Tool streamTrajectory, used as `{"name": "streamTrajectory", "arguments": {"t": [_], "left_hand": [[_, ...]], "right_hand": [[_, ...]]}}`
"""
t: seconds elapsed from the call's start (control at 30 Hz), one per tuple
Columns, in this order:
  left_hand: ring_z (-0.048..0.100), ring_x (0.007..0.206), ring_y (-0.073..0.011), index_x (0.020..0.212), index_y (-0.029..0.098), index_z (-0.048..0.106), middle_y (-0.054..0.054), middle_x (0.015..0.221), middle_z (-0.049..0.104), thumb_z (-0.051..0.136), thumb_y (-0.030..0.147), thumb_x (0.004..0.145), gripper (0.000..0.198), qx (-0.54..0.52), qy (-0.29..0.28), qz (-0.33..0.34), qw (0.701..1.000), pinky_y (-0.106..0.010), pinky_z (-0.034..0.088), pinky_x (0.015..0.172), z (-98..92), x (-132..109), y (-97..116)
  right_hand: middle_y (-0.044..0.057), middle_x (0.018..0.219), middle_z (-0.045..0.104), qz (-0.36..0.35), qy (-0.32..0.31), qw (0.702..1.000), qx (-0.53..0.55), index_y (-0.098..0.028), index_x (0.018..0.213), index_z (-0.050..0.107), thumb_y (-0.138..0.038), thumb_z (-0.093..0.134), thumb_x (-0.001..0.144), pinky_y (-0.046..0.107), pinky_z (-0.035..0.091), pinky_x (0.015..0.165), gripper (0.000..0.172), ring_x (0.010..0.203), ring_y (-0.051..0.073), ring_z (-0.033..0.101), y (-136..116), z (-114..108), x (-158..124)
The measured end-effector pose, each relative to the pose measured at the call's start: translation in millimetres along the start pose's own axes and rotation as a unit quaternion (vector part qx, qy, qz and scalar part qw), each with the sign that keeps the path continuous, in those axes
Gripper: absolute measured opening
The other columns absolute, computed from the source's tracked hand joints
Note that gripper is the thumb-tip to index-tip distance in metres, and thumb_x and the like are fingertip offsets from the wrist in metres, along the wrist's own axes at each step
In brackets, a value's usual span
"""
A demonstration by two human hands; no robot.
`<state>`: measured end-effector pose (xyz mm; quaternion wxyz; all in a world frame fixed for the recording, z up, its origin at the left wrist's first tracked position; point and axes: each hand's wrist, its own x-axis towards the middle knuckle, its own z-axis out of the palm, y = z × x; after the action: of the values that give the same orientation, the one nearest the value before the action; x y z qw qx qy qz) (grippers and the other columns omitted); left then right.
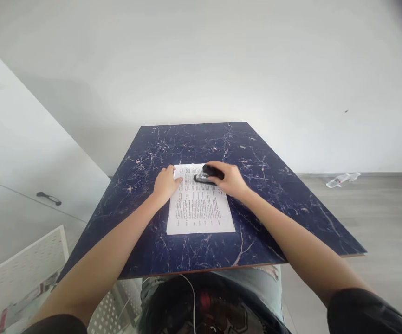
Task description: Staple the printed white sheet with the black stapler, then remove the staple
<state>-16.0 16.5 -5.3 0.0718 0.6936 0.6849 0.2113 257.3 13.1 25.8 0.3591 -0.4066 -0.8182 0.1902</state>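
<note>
Printed paper [201,208] lies flat on the dark blue marbled table [187,144]; I cannot tell whether it is one sheet or a stack. At its upper left edge, my left hand [166,183] grips the paper, thumb on top and fingers at the border. A black stapler [210,172] with a shiny metal part is wrapped in the fingers of my right hand [232,180]. The stapler is over the upper part of the page, its front pointing left. Whether its jaws touch the paper is hard to make out.
Beyond the table's far edge rises a white wall [194,60]. A white cabinet with a dark handle [48,198] stands to the left, above a white perforated basket [20,260]. On the floor at right lies a crumpled clear plastic wrapper [342,180].
</note>
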Motion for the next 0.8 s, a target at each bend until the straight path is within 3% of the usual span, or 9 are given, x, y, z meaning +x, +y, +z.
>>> {"name": "streamTrajectory", "arguments": {"t": [0.13, 0.27, 0.43, 0.6, 0.7, 0.8], "left_hand": [[0.068, 0.080, -0.0191, 0.127, 0.022, 0.055, -0.006, 0.100, 0.067, 0.073, 0.016, 0.084, 0.047, -0.116, -0.022, 0.008, 0.993, -0.033, 0.053, 0.083, -5.2, 2, -9], [0.066, 0.070, -0.0129, 0.127, 0.022, 0.058, -0.010, 0.118, 0.067, 0.071, 0.009, 0.080, 0.050, -0.170, -0.037, -0.014, 0.985, -0.031, 0.054, 0.081, -14.9, 3, -15], [0.067, 0.072, -0.0182, 0.109, 0.022, 0.074, -0.004, 0.096, 0.074, 0.058, 0.002, 0.073, 0.044, -0.174, -0.072, 0.000, 0.982, -0.035, 0.053, 0.082, -21.0, 5, -16], [0.069, 0.097, -0.0267, 0.080, 0.024, 0.079, -0.005, 0.098, 0.078, 0.053, 0.011, 0.080, 0.028, -0.214, -0.001, 0.047, 0.976, -0.045, 0.049, 0.101, -19.0, 2, -8], [0.068, 0.103, -0.0272, 0.087, 0.022, 0.077, -0.006, 0.101, 0.075, 0.062, 0.021, 0.083, 0.015, -0.222, 0.049, 0.077, 0.971, -0.048, 0.046, 0.107, -18.0, 0, -3], [0.068, 0.109, -0.0254, 0.098, 0.021, 0.076, -0.006, 0.109, 0.074, 0.059, 0.015, 0.084, 0.022, -0.241, 0.059, 0.106, 0.963, -0.047, 0.044, 0.111, -18.0, -2, -1]], "right_hand": [[0.009, 0.127, 0.074, 0.069, 0.075, 0.993, -0.056, -0.023, 0.131, 0.071, -0.019, 0.071, 0.084, 0.058, 0.054, 0.107, 0.048, 0.118, 0.033, 0.069, 24, -42, -4], [0.008, 0.117, 0.078, 0.081, 0.026, 0.989, -0.119, -0.022, 0.121, 0.077, -0.018, 0.071, 0.079, 0.054, 0.053, 0.108, 0.042, 0.114, 0.034, 0.071, 52, -67, -7], [0.009, 0.123, 0.076, 0.087, -0.020, 0.987, -0.134, -0.020, 0.123, 0.076, -0.018, 0.071, 0.077, 0.054, 0.053, 0.108, 0.046, 0.117, 0.035, 0.069, 68, -65, -7], [0.006, 0.121, 0.077, 0.072, -0.026, 0.992, -0.104, -0.025, 0.118, 0.078, -0.019, 0.071, 0.078, 0.055, 0.051, 0.110, 0.040, 0.116, 0.034, 0.070, 64, -56, -5], [0.004, 0.119, 0.077, 0.071, -0.025, 0.993, -0.090, -0.027, 0.116, 0.079, -0.020, 0.072, 0.078, 0.055, 0.050, 0.109, 0.038, 0.115, 0.033, 0.071, 59, -53, -5], [0.005, 0.120, 0.077, 0.062, -0.028, 0.994, -0.087, -0.026, 0.117, 0.079, -0.020, 0.072, 0.080, 0.054, 0.052, 0.108, 0.038, 0.114, 0.032, 0.071, 53, -50, -5]]}}
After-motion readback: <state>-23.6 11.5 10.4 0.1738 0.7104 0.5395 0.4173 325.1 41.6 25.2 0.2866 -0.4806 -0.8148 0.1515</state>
